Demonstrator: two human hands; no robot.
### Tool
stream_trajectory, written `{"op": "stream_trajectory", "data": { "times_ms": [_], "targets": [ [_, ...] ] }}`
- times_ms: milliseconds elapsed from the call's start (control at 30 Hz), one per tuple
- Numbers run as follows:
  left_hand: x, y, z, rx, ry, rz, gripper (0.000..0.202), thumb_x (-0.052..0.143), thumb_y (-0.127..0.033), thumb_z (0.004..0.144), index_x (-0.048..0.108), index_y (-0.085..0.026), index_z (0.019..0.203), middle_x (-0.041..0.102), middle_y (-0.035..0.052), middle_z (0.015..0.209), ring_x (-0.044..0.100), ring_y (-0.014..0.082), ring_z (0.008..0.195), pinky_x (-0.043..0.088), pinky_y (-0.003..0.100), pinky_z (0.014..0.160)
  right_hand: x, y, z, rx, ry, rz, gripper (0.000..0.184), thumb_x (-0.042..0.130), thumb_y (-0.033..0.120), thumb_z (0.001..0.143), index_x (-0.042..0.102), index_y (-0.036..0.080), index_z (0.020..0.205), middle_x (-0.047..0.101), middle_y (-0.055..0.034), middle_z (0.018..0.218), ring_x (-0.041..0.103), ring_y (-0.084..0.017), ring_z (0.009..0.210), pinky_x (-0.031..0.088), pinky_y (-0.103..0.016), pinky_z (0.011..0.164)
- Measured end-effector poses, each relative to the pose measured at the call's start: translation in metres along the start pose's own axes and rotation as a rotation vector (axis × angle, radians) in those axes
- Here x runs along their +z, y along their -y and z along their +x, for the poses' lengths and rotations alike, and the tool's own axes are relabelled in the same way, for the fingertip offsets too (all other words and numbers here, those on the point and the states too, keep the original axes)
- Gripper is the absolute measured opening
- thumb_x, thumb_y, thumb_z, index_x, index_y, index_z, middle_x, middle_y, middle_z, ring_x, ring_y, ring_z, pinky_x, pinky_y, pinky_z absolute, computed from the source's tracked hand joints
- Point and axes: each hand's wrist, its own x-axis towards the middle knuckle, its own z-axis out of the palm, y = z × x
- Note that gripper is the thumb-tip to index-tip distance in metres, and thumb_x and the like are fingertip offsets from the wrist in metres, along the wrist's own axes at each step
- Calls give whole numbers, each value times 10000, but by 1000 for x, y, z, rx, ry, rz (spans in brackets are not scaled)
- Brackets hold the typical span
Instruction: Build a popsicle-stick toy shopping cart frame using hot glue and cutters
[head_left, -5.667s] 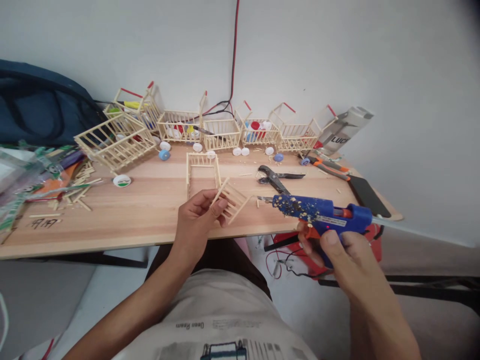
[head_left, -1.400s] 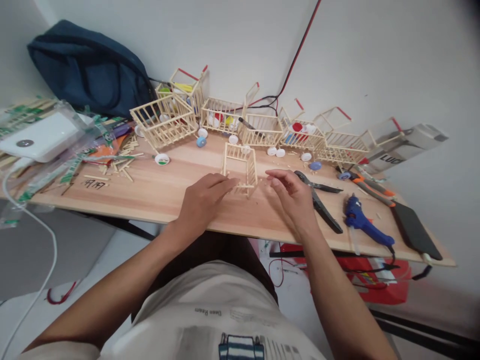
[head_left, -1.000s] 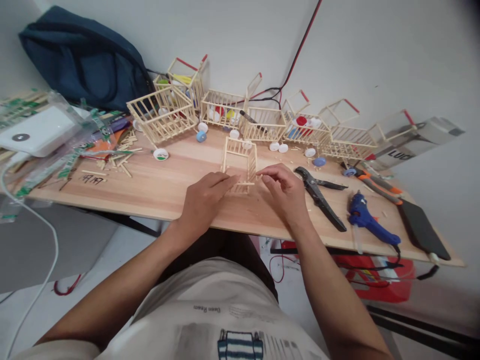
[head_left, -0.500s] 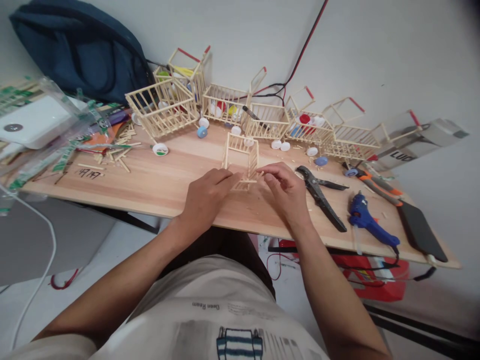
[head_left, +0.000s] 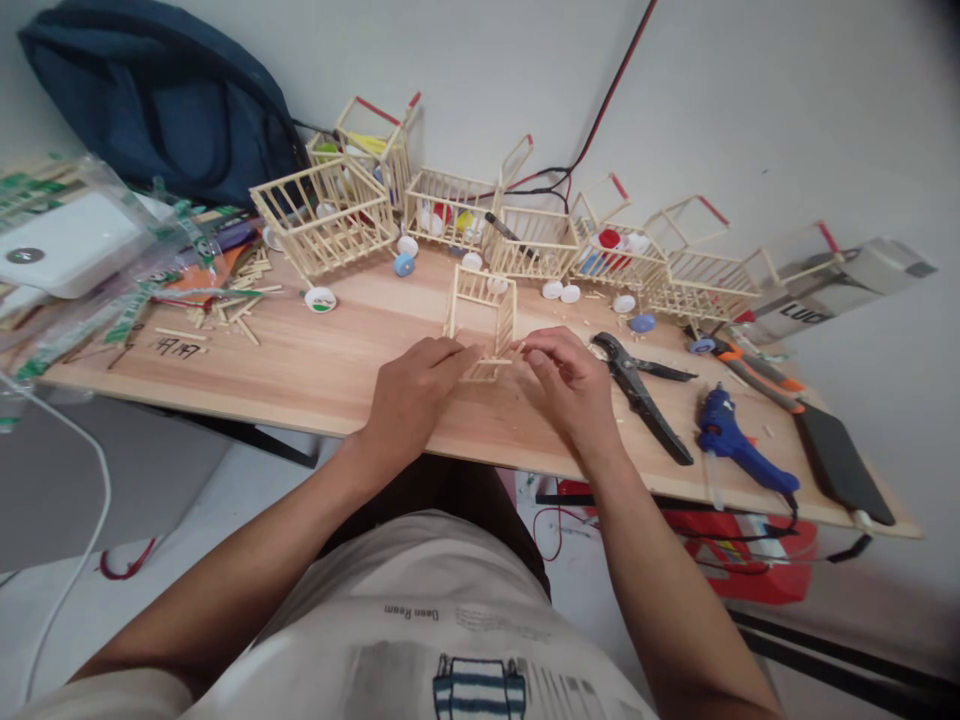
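A small basket frame of thin wooden sticks (head_left: 514,305) stands on the table in front of me. My left hand (head_left: 422,385) is closed on the frame's near left side, fingertips at its stick edge. At the near right corner, my right hand (head_left: 568,375) pinches a short wooden stick (head_left: 518,350) between thumb and fingers, against or very close to the frame. Whether that stick touches the frame I cannot tell. My left fingers hide part of the frame's left side.
Several miniature stick shopping carts (head_left: 330,220) line the wall side. To the right lie a black cutter (head_left: 645,400), a blue glue gun (head_left: 739,440), orange-handled pliers (head_left: 761,375) and a black phone (head_left: 844,460). Loose stick pieces (head_left: 240,310) and a white box (head_left: 71,245) are at left.
My right hand has shifted very slightly, and the short stick in its fingers has turned a little at the frame's corner. The left hand and frame look still.
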Motion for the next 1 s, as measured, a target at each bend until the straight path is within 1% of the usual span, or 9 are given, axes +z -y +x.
{"op": "stream_trajectory", "data": {
  "times_ms": [133,300,500,633,767,1000],
  "targets": [
    [0,0,0,3,-1,5,317,416,-120,949,660,-167,1145,698,79,1021,635,187,941,525,283,804,0,0,0,20,11,12,145,552,272,929,692,235,937,665,-45,966,617,-172,901,472,-319,755],
    [0,0,0,-5,13,6,324,406,-137,953,657,-172,1154,696,79,1021,630,186,941,525,289,809,0,2,-1,33,9,14,141,558,279,925,693,237,932,665,-37,959,613,-164,868,475,-309,736],
    [0,-1,1,-24,23,-2,355,413,-89,928,654,-195,1166,694,70,1019,627,177,940,526,281,808,-1,2,0,33,11,-7,138,553,292,927,681,242,926,662,-42,950,612,-175,893,482,-331,782],
    [0,0,0,-15,18,-16,338,437,-80,918,655,-179,1157,699,76,1032,630,181,943,529,285,813,-1,2,0,24,8,4,126,555,281,926,672,236,910,659,-44,940,612,-174,898,476,-335,806],
    [1,1,0,-12,17,-13,333,440,-77,918,653,-177,1154,704,70,1043,635,179,947,528,284,825,0,1,0,30,3,6,119,553,268,922,664,233,900,658,-43,941,612,-175,899,471,-330,807],
    [2,1,1,-36,14,-10,309,455,-96,920,664,-180,1132,709,64,1031,640,188,938,530,282,803,0,2,0,31,11,-4,110,548,266,920,647,232,883,651,-35,917,604,-169,874,470,-320,783]
  ]
}}
